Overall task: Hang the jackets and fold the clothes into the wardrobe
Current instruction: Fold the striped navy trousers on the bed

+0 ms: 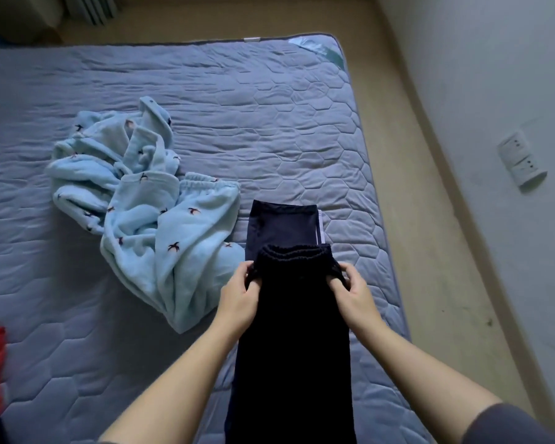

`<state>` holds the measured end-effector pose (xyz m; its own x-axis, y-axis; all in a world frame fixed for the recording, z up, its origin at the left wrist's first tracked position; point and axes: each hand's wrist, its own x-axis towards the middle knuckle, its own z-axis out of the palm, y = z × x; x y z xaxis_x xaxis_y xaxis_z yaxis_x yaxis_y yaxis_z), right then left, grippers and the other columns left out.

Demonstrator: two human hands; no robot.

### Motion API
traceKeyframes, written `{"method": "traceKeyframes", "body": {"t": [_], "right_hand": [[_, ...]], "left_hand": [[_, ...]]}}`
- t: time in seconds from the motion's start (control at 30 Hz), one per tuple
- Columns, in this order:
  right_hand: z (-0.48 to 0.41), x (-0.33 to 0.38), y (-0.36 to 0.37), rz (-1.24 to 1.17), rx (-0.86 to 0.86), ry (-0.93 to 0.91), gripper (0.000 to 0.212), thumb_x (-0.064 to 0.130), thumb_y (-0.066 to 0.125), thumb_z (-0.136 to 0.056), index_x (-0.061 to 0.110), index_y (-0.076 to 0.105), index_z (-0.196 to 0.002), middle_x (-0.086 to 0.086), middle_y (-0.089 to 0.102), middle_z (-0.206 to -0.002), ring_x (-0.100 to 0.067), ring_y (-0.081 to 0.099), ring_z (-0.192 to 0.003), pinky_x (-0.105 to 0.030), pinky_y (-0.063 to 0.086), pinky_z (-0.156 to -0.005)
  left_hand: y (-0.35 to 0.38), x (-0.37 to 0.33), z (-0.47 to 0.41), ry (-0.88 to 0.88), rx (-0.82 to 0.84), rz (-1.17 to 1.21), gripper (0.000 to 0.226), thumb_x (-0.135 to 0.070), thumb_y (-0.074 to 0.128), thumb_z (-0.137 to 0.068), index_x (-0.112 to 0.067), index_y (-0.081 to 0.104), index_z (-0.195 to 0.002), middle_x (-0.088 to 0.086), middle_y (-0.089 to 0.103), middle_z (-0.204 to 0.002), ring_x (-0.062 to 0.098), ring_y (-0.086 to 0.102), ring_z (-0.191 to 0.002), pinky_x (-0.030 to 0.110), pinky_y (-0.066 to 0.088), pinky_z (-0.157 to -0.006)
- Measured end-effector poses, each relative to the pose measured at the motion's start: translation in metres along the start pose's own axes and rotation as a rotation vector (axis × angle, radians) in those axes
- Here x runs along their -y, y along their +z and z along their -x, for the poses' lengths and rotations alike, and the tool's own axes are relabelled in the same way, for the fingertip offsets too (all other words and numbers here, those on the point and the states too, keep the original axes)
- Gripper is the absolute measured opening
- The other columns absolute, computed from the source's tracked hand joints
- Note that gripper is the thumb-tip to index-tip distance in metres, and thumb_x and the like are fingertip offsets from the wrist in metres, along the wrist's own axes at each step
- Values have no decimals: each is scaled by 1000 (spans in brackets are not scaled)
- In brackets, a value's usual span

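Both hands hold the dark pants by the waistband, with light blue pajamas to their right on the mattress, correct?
No: the head view shows the light blue pajamas left of the dark pants; left hand and right hand do hold them.

Blue-grey quilted mattress (pixel 237 107), hexagon stitching, wrinkled. Beige floor (pixel 407 155) runs along its right and far edges. White scuffed wall (pixel 494 75) on right, double socket (pixel 521 161) low down. Dim light.
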<state>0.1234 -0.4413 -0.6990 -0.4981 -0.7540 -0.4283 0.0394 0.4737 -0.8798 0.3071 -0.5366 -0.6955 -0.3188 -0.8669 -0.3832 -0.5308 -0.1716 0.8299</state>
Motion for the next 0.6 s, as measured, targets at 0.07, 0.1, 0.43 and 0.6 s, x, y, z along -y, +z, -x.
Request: {"method": "traceKeyframes", "body": {"t": [0.07,0.1,0.43,0.6], "right_hand": [[-36,0,9,-30,-24,-9,14,15,52,-96,20,58,-107,-1,64,-92,-10,58,-78,-24,43,-71],[-53,1,14,-38,-40,-17,15,16,52,-96,18,58,-110,-2,64,-95,-12,58,-82,-24,43,-72],[-133,-88,60,669,227,164,81,36,51,-95,18,-2,-153,-14,-9,-159,-31,-5,-147,-37,2,-120],[-124,-113,54,591,109,74,73,26,56,-92,21,13,-152,-10,10,-160,-26,12,-147,-36,16,-118]], "left_hand": [[6,4,-43,35,-21,-9,18,-13,48,-96,-23,56,-108,-6,66,-97,14,60,-93,26,40,-76],[8,5,-64,52,-38,-8,19,-11,49,-95,-18,57,-112,-1,66,-101,17,60,-96,26,40,-78],[57,83,-129,27,220,-599,69,-28,43,-98,-16,2,-152,13,-6,-159,23,-3,-147,34,5,-119],[63,106,-113,83,104,-658,65,-28,46,-96,-19,14,-151,6,0,-160,19,9,-146,33,21,-114]]}}
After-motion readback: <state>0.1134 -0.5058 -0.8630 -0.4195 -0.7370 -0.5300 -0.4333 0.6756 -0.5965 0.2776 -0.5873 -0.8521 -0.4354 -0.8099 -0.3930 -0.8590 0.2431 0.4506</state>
